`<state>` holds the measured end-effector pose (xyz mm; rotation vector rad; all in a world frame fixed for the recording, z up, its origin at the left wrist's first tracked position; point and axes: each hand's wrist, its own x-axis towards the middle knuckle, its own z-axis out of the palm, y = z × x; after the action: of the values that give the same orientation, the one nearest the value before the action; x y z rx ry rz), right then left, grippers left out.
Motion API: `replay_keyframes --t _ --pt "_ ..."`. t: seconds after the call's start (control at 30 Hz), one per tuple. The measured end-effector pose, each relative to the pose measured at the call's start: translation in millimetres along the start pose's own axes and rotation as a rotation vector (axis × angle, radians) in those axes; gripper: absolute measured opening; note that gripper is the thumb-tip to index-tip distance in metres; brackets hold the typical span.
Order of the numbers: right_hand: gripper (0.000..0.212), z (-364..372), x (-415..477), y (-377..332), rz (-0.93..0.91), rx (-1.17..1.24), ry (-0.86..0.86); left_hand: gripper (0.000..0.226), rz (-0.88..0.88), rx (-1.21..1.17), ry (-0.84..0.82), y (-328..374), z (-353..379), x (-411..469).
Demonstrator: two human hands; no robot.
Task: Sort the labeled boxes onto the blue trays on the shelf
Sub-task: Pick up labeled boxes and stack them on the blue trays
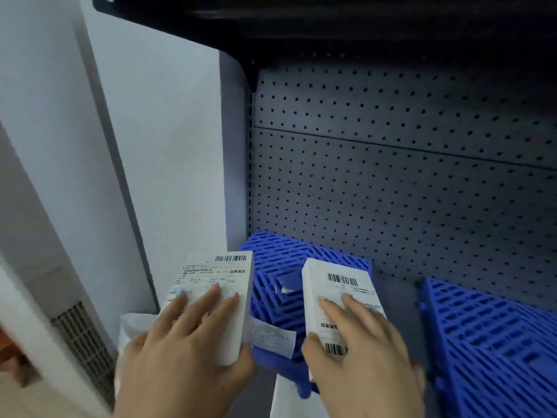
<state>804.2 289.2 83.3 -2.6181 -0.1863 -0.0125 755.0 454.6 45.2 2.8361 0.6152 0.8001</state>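
My left hand (184, 351) grips a white labeled box (223, 276) from below, fingers laid over its label and thumb on its right side. The box hangs just left of the left blue tray (280, 254), outside the shelf's edge. My right hand (361, 354) holds a second white labeled box (331, 276) with a barcode on top, over the left blue tray, thumb on its left side and fingers across the label. A second blue tray (488, 336) lies to the right on the same shelf.
A grey pegboard back wall (391, 164) stands behind the trays, with a dark shelf (331, 22) overhead. A white wall (150, 146) and a floor vent (84, 342) are to the left. A loose paper label (271, 337) lies on the left tray's front. White bags (135, 324) sit below.
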Motion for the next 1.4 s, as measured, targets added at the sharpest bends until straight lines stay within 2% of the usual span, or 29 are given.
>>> replay_keyframes --t 0.17,0.43,0.6,0.87,1.03,1.3,1.4 --pt "0.054 2 21 -3 0.102 -0.016 0.032 0.059 0.073 -0.04 -0.044 0 25 36" --pt "0.053 11 69 0 0.165 -0.042 0.059 0.062 0.152 -0.121 -0.08 14 61 89" --pt "0.059 27 103 -5 0.197 -0.073 0.041 0.061 0.188 -0.181 -0.185 17 89 117" --pt "0.065 61 144 -19 0.26 -0.157 0.01 0.065 0.355 -0.252 -0.339 -2 138 164" --pt "0.064 71 161 -17 0.278 -0.174 -0.055 0.068 0.41 -0.183 -0.404 -8 157 174" --pt "0.066 74 167 -15 0.298 -0.193 -0.104 0.078 0.375 -0.138 -0.721 -5 138 178" --pt "0.067 70 163 -18 0.318 -0.17 -0.082 0.102 0.323 -0.12 -0.642 5 130 184"
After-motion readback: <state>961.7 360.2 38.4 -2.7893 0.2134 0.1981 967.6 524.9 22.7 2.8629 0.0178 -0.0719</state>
